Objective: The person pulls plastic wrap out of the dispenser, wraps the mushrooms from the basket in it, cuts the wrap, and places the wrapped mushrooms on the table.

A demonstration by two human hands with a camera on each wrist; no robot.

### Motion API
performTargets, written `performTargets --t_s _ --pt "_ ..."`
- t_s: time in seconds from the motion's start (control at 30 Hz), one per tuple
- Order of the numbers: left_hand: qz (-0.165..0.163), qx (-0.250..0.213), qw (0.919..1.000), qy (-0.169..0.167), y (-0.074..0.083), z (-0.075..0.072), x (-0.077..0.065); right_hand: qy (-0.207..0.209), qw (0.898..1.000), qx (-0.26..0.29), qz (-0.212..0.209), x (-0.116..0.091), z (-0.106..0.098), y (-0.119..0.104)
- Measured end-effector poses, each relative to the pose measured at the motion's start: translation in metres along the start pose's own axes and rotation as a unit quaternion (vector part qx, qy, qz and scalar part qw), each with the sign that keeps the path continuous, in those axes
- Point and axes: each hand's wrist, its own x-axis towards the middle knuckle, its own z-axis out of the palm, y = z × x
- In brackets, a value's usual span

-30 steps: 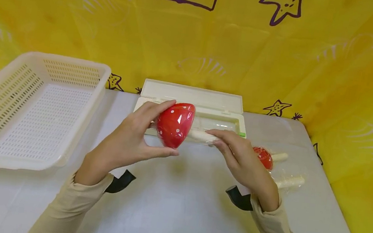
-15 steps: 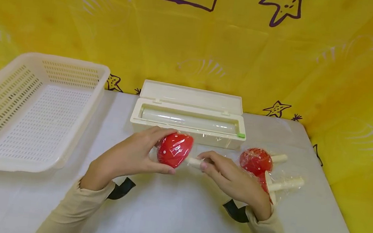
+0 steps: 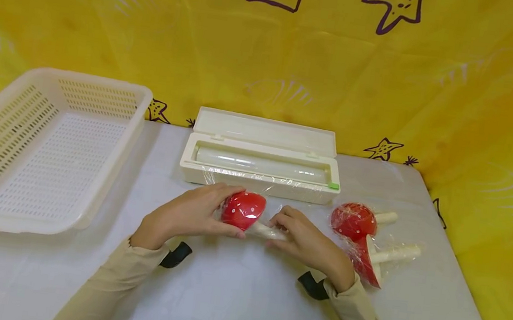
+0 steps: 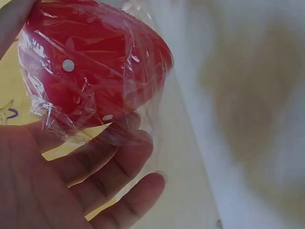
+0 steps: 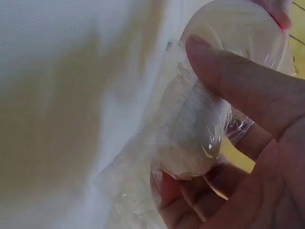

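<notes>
A toy mushroom [image 3: 243, 210] with a white-dotted red cap and a pale stem lies between my hands, held sideways just above the table. My left hand [image 3: 191, 218] grips the cap from the left, thumb in front and fingers behind. In the left wrist view, crinkled clear cling film [image 4: 86, 90] covers the cap. My right hand [image 3: 307, 243] holds the stem [image 3: 268, 231] at its end. The right wrist view shows the thumb over the wrapped stem [image 5: 186, 129], fingers beneath, and loose film trailing past the stem's end.
Behind the hands stands a white cling film box [image 3: 258, 184], lid up, with a roll [image 3: 260, 166] inside. Two more film-wrapped toy mushrooms, one farther back [image 3: 353, 221] and one nearer [image 3: 369, 262], lie at the right. A white plastic basket [image 3: 115, 174] is at the left.
Both hands have brought the mushroom down and towards me from in front of the cling film box. The right hand has shifted along the stem, with its fingers more curled.
</notes>
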Motion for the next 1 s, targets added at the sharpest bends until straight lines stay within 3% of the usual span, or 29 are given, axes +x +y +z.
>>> performTargets --t_s 0.13,0.37,0.53,0.73,0.9,1.0 --pt "-0.003 -0.018 0.9998 -0.011 -0.009 0.005 0.006 -0.007 1.000 0.015 0.012 0.004 0.005 0.008" --pt "0.017 -0.098 0.9950 -0.009 -0.024 0.008 0.014 0.001 0.999 0.018 0.035 0.010 0.013 0.021" --pt "0.010 -0.093 0.9946 0.045 -0.030 0.009 0.018 0.004 0.999 0.025 0.048 0.012 0.018 0.027" --pt "0.018 -0.034 0.9897 0.138 -0.031 0.013 0.022 -0.003 0.999 0.017 0.048 0.013 0.022 0.027" --pt "-0.030 -0.013 0.9829 0.181 -0.031 0.018 0.024 -0.007 0.997 0.029 0.068 0.013 0.022 0.022" --pt "-0.049 -0.050 0.9806 0.183 -0.030 0.021 0.026 -0.004 0.997 0.033 0.066 0.013 0.022 0.021"
